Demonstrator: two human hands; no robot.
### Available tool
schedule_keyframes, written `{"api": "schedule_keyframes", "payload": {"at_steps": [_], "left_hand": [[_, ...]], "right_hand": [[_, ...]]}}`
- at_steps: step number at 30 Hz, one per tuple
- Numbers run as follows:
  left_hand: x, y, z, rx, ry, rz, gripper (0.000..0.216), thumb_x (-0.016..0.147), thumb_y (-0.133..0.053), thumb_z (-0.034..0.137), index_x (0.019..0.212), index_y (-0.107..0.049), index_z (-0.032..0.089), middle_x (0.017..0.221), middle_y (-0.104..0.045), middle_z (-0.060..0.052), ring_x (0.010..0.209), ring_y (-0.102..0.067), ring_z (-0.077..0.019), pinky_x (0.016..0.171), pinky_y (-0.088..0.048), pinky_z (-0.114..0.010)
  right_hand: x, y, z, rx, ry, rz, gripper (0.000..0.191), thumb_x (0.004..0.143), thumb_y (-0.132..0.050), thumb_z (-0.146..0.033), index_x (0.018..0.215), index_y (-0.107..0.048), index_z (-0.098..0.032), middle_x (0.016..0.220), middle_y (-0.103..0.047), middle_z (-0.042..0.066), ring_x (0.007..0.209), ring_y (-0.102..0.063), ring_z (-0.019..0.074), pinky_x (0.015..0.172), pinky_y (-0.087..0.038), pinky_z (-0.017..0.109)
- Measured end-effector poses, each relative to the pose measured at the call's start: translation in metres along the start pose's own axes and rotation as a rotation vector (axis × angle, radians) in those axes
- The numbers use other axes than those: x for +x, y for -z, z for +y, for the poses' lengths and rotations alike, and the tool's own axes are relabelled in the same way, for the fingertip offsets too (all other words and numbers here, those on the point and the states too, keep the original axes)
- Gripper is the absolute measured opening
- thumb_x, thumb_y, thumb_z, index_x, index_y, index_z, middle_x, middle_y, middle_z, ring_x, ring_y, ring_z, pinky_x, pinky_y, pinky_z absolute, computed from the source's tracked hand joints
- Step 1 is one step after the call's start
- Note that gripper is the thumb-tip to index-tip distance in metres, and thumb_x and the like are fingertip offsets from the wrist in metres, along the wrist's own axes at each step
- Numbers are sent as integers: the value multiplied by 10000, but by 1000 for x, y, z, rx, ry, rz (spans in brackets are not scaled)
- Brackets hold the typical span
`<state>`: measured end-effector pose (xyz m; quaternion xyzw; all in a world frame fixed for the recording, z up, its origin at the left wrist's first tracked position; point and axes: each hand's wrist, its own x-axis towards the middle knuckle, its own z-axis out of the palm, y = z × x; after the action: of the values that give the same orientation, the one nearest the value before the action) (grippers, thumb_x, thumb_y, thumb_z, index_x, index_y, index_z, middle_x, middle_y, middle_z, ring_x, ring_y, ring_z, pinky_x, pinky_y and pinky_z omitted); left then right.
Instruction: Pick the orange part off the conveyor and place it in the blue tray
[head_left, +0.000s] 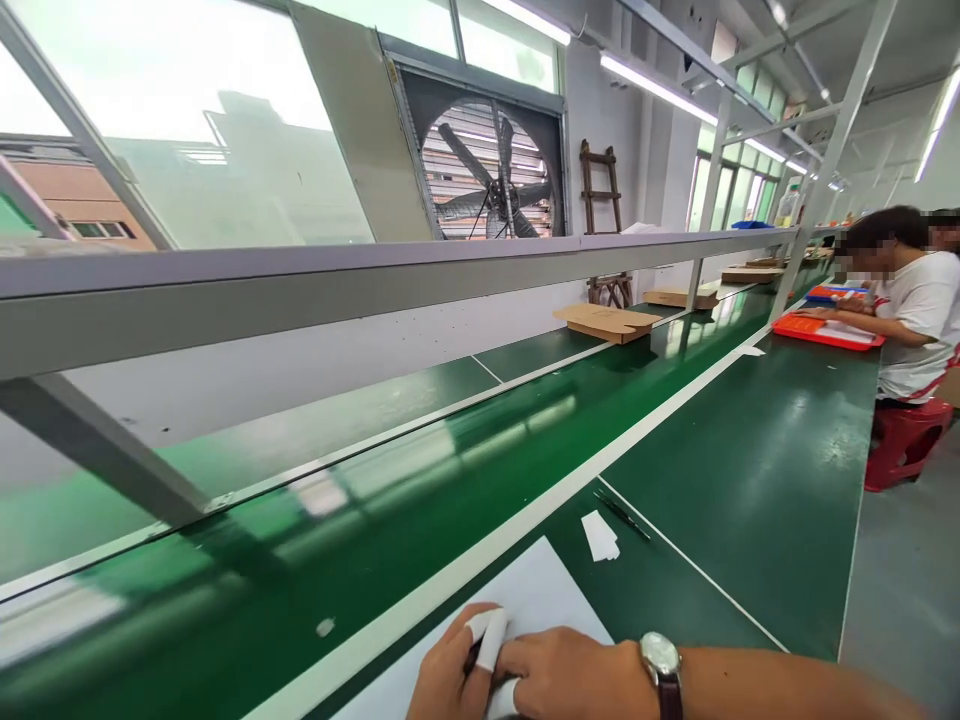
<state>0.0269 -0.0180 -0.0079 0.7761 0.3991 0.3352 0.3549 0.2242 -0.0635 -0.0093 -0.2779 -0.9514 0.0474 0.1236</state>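
Both hands — left hand [450,670], right hand [570,675] — are pressed together on a white sheet [536,595]; grip contents cannot be told. If nudged, the sheet could be slid onto the conveyor belt [420,480].

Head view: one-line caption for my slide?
Both hands, left hand and right hand, meet over a white sheet on a green bench.

Windows: large panes [187,130] along the far wall, daylight and buildings beyond.
Fan: big wall fan [491,175] with louvres, beside a wooden ladder [600,200].
Bench: long green bench [750,470] with white lines, glossy belt [420,480] along its middle.
Frame: grey metal rail [300,285] above the belt.
Light: ceiling tube lamps [656,90], lit.
Boxes: flat cardboard boxes [606,322] on the far strip.
Seat: red stool [904,440] on grey floor [907,590].
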Motion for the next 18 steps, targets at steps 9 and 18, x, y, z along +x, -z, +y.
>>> {"api": "schedule_keyframes", "payload": {"at_steps": [9, 18], "left_hand": [[-4, -2, 8, 64, -2, -3, 289, 778, -460, 148, 878, -723, 213, 1006, -768, -60, 806, -722, -183, 686, -592, -280], [-2, 0, 16, 73, 9, -10, 237, 819, -447, 164, 818, -679, 212, 1002, -761, -64, 820, -715, -188, 703, -586, -294]], "right_hand": [[1, 0, -13, 45, -86, 146, 333, 977, -506, -413, 918, -708, -154, 1056, -673, 99, 827, -617, 195, 746, -570, 311], [1, 5, -15, 35, -85, 132, 307, 955, -538, -376, 822, -700, -151, 1011, -666, 101, 820, -611, 188, 730, -568, 308]]}}
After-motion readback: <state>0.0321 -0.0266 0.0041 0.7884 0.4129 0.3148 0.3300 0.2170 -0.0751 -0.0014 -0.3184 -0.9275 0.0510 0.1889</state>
